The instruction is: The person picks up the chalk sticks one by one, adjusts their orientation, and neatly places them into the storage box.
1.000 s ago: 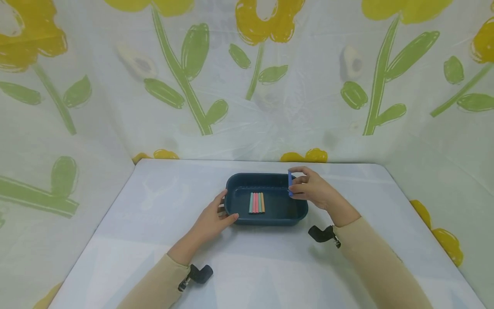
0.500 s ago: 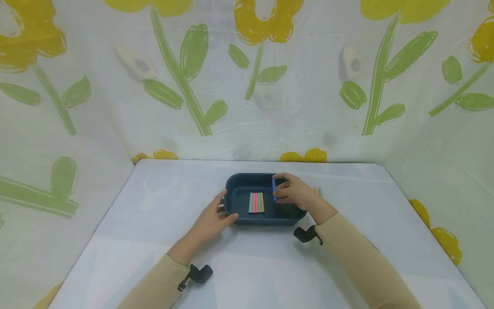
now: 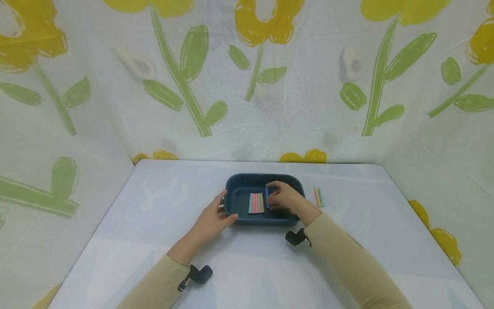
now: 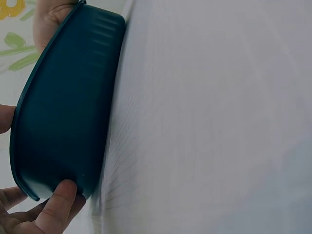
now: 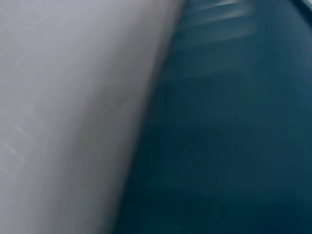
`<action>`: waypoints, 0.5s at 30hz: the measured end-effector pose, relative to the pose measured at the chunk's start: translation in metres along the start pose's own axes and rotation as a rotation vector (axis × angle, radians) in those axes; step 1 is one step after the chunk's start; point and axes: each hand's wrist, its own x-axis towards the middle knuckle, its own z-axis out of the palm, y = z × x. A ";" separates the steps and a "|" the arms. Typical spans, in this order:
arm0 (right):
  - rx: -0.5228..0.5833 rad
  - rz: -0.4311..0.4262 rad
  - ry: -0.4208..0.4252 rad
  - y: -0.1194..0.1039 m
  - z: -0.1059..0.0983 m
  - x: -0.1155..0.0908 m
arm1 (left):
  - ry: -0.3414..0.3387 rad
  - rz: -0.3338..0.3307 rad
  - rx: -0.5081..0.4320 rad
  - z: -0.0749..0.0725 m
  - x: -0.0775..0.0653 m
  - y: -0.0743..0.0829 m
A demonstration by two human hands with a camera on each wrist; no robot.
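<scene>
A dark teal rectangular tray (image 3: 247,222) stands on the white table. Near its middle lies a row of several chalk sticks (image 3: 256,203) in pale green, pink and orange, side by side. My right hand (image 3: 287,199) pinches a blue chalk stick (image 3: 267,197) upright in the view, low inside the tray just right of the row. At the tray's left end, my left hand (image 3: 210,219) holds it, thumb by the front corner and fingers along the end. The left wrist view shows those fingers (image 4: 61,204) against the tray's outer wall; the right wrist view shows only tray wall and tabletop, blurred.
Two more chalk sticks (image 3: 318,197), orange and green, lie on the table right of the tray. A flower-printed sheet (image 3: 305,116) hangs behind the table (image 3: 162,189) and along both sides. Each sleeve carries a small black camera at the wrist.
My right hand has brought the blue chalk from the tray's right rim leftward and down beside the row, uncovering the two sticks on the table. The left hand and tray have stayed put.
</scene>
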 end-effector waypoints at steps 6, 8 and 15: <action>-0.076 0.020 0.010 0.006 0.005 0.004 | 0.000 -0.013 -0.002 0.000 -0.001 0.001; -0.083 0.021 0.016 0.006 0.007 0.004 | -0.001 -0.015 -0.003 0.000 -0.001 0.002; -0.106 0.033 0.034 0.005 0.010 0.005 | 0.001 -0.015 0.000 -0.001 -0.002 0.003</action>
